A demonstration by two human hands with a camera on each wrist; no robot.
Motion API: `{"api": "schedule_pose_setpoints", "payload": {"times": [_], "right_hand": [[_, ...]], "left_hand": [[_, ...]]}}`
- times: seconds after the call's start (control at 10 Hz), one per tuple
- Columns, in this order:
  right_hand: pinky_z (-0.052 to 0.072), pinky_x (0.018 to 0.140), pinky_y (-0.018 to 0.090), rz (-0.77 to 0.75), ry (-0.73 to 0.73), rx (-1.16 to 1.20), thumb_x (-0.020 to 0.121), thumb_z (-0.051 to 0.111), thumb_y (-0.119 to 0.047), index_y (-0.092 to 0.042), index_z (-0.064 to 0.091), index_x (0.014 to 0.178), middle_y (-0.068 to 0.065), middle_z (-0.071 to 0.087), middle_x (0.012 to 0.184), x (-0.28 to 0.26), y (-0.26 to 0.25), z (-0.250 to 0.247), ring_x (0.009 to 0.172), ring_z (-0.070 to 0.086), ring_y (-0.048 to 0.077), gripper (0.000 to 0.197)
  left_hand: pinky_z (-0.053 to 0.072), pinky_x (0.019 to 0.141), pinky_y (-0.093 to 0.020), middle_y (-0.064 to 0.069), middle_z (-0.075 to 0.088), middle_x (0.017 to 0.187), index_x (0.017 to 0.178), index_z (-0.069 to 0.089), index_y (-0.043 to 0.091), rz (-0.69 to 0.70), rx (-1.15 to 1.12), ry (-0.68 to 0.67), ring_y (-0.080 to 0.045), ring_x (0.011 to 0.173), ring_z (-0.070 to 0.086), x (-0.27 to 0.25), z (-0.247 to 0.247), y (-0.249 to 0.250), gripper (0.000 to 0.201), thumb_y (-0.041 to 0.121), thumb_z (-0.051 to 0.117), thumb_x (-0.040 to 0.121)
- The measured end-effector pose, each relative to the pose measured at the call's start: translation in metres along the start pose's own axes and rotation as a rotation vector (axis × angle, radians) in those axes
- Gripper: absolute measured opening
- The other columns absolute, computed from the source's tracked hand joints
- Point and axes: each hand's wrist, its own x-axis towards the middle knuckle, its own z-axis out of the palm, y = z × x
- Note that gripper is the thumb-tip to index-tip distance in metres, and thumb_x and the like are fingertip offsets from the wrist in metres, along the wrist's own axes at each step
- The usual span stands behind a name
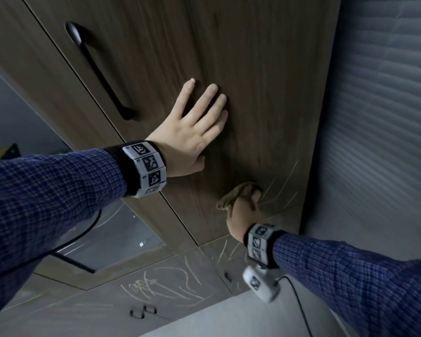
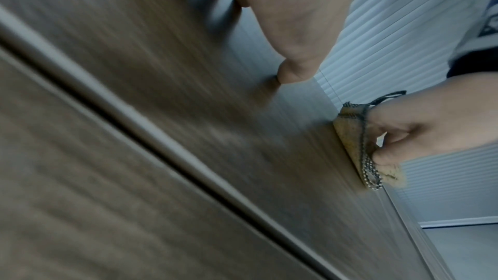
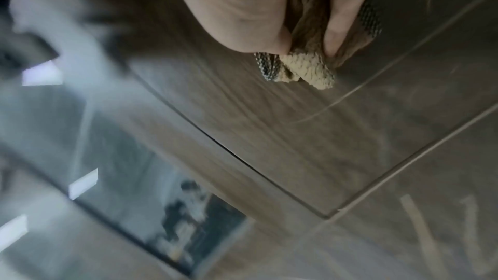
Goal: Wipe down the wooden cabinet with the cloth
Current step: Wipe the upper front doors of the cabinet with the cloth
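The dark wooden cabinet door [image 1: 253, 69] fills the head view, with pale scratch-like marks [image 1: 284, 188] near its lower right. My left hand [image 1: 192, 127] lies flat on the door, fingers straight and spread, right of the black handle [image 1: 97, 71]. Lower down, my right hand [image 1: 243, 215] grips a bunched tan cloth [image 1: 238, 193] and presses it on the door beside the marks. The left wrist view shows the cloth [image 2: 358, 144] with its dark stitched edge between the right hand's fingers [image 2: 388, 157]. In the right wrist view the cloth [image 3: 307, 67] bulges out below the curled fingers [image 3: 339, 20].
A grey ribbed wall panel [image 1: 379, 117] borders the cabinet's right edge. Below the door, lower drawer fronts [image 1: 170, 280] carry more pale scribbles and small black pulls [image 1: 142, 311]. A glass-fronted appliance [image 1: 122, 237] sits at lower left, with a black cable [image 1: 83, 234] hanging by my left sleeve.
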Motion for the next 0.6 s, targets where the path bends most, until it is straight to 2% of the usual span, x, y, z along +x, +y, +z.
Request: {"api": "schedule_pose_setpoints", "payload": {"times": [0.1, 0.2, 0.3, 0.4, 0.5, 0.6], "right_hand": [[0.031, 0.114, 0.038, 0.236, -0.168, 0.156, 0.096, 0.055, -0.023, 0.004, 0.037, 0.142, 0.018, 0.04, 0.146, 0.022, -0.018, -0.008, 0.132, 0.042, 0.03, 0.056], [0.042, 0.107, 0.038, 0.17, -0.469, 0.351, 0.092, 0.061, -0.02, -0.006, 0.064, 0.121, 0.01, 0.059, 0.13, 0.041, -0.029, -0.008, 0.125, 0.053, 0.03, 0.032], [0.042, 0.107, 0.032, -0.002, -0.577, 0.186, 0.09, 0.066, -0.032, -0.017, 0.067, 0.112, -0.004, 0.064, 0.126, 0.044, -0.025, 0.003, 0.12, 0.057, 0.02, 0.026], [0.037, 0.108, 0.027, -0.101, -0.615, 0.065, 0.095, 0.06, -0.031, -0.009, 0.059, 0.129, 0.004, 0.055, 0.139, 0.047, -0.015, 0.007, 0.125, 0.052, 0.022, 0.041], [0.046, 0.097, 0.03, -0.034, -0.597, 0.044, 0.092, 0.058, -0.017, -0.005, 0.057, 0.127, 0.014, 0.057, 0.133, 0.058, 0.015, -0.009, 0.107, 0.058, 0.025, 0.037], [0.045, 0.089, 0.028, 0.091, -0.529, -0.139, 0.092, 0.055, -0.045, -0.026, 0.061, 0.086, 0.004, 0.064, 0.112, 0.067, 0.068, -0.043, 0.101, 0.059, 0.024, 0.021]], "left_hand": [[-0.004, 0.119, -0.07, -0.024, 0.008, 0.163, 0.156, 0.017, 0.002, -0.019, -0.013, 0.008, -0.045, 0.153, 0.002, 0.001, 0.001, 0.003, 0.1, 0.062, 0.051, 0.083], [-0.003, 0.119, -0.069, -0.024, 0.008, 0.163, 0.156, 0.017, 0.002, -0.005, -0.023, 0.022, -0.045, 0.153, 0.002, 0.001, 0.0, 0.003, 0.099, 0.06, 0.051, 0.083], [-0.003, 0.12, -0.069, -0.025, 0.008, 0.163, 0.156, 0.016, 0.001, -0.012, -0.036, 0.036, -0.045, 0.153, 0.002, 0.001, 0.003, 0.003, 0.099, 0.058, 0.05, 0.084], [-0.004, 0.12, -0.068, -0.026, 0.007, 0.163, 0.156, 0.016, 0.0, 0.0, -0.031, 0.037, -0.045, 0.153, 0.002, 0.0, 0.005, 0.002, 0.099, 0.06, 0.049, 0.084], [-0.003, 0.12, -0.068, -0.026, 0.007, 0.163, 0.157, 0.015, 0.0, 0.016, -0.014, 0.039, -0.045, 0.153, 0.003, -0.002, 0.007, 0.0, 0.102, 0.063, 0.048, 0.083], [-0.003, 0.12, -0.067, -0.025, 0.007, 0.164, 0.157, 0.014, 0.001, 0.018, -0.028, 0.05, -0.044, 0.153, 0.003, -0.002, 0.008, -0.001, 0.101, 0.06, 0.048, 0.083]]}}
